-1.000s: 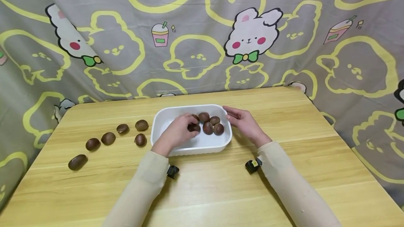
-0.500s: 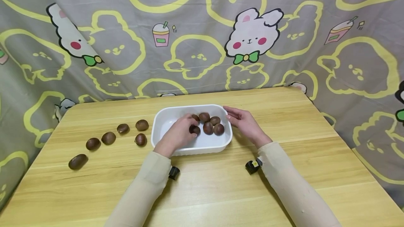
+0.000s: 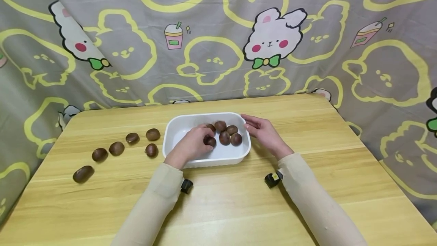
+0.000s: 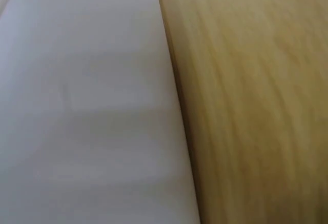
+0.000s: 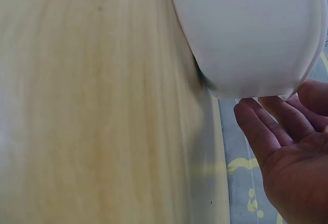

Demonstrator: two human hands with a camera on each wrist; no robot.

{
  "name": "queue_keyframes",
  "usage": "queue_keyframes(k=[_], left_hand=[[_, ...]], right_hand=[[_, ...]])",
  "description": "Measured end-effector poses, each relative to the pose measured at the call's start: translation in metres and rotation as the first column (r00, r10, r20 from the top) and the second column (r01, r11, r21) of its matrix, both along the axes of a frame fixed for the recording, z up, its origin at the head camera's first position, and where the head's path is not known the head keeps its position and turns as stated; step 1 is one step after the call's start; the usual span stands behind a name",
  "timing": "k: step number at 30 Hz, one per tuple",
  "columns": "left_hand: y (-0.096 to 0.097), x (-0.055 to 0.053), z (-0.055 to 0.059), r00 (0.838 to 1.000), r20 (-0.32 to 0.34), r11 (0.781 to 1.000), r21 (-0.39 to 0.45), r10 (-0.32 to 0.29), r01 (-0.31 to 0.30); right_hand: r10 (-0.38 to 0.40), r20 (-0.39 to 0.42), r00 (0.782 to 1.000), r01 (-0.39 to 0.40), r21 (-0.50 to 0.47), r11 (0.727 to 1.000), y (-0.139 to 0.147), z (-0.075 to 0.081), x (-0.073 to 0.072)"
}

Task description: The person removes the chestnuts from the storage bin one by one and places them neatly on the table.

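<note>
In the head view a white rectangular tray (image 3: 181, 160) stands on the wooden table. My left hand (image 3: 191, 143) reaches over its near wall and pinches a brown chestnut (image 3: 211, 142) between thumb and fingers, low inside the tray. The hand hides part of that nut. Several chestnuts (image 3: 224, 138) are bunched in the tray's right half, one partly hidden by the fingers. My right hand (image 3: 265, 134) is at the tray's right end. In the right wrist view its nearly straight fingers (image 5: 289, 119) touch the outer wall, with the thumb at the rim.
Several loose chestnuts (image 3: 117, 148) lie in a scattered line on the table (image 3: 239, 208) left of the tray. A patterned curtain (image 3: 211, 22) hangs behind the table's far edge. The left wrist view shows only the tray's outer wall (image 4: 97, 106) and wood.
The left thumb and fingers have drawn in around the chestnut, which has shifted slightly toward the near side. My right hand and the tray have stayed in place.
</note>
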State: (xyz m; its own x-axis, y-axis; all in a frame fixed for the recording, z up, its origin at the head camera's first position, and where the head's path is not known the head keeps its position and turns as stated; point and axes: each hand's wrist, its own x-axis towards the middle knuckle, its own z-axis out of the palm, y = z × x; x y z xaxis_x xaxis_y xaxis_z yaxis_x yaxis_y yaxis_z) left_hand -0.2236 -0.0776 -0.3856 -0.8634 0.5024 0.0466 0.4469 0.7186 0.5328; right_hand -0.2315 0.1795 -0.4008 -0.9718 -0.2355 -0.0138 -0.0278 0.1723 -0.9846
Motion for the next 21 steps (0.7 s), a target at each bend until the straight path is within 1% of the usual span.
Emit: queue_keyframes(k=[7,12,16,19,21], left_hand=[[-0.001,0.001,-0.001,1.000,-0.010,1.000,-0.010,-0.025,0.025],[-0.004,0.003,0.001,0.999,-0.025,0.999,0.014,-0.047,0.048],[-0.009,0.006,0.004,0.999,-0.019,0.999,0.027,-0.040,0.041],[-0.014,0.008,0.007,1.000,0.003,0.997,0.067,-0.028,0.028],[-0.019,0.008,0.009,1.000,0.016,0.993,0.111,-0.026,0.024]], right_hand=[[0.005,0.011,1.000,-0.005,-0.018,1.000,0.001,0.000,0.000],[0.006,0.010,1.000,-0.005,-0.029,1.000,0.001,-0.002,0.000],[0.007,0.013,1.000,-0.007,-0.034,0.999,0.002,-0.001,0.001],[0.013,0.017,1.000,-0.012,-0.036,0.999,0.001,-0.001,0.001],[0.013,0.017,1.000,-0.012,-0.041,0.999,0.001,-0.001,0.001]])
